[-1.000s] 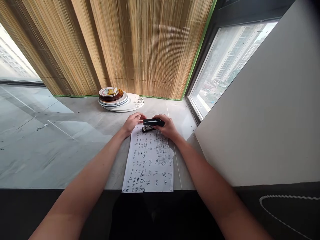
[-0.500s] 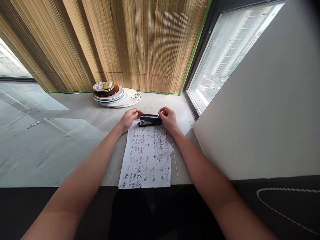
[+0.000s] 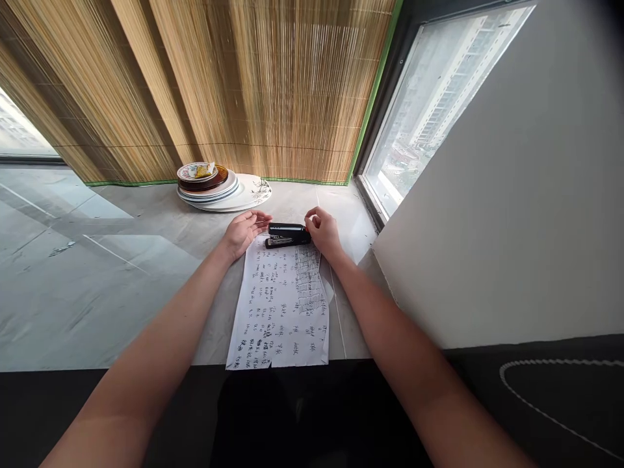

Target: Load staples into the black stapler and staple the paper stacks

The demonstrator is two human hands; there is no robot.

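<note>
Grey ledge [image 3: 121,292], slatted blind [image 3: 219,84], stapler [image 3: 287,228], paper [image 3: 277,305]

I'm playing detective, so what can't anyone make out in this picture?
In the head view:
Handwriting on the white paper sheet: too small to read.
Paper behind the long black stapler: hidden by it.
Right hand: too small to tell whether it grips the stapler.
Rest of the white twisted cord: cut off by the right edge.
</note>
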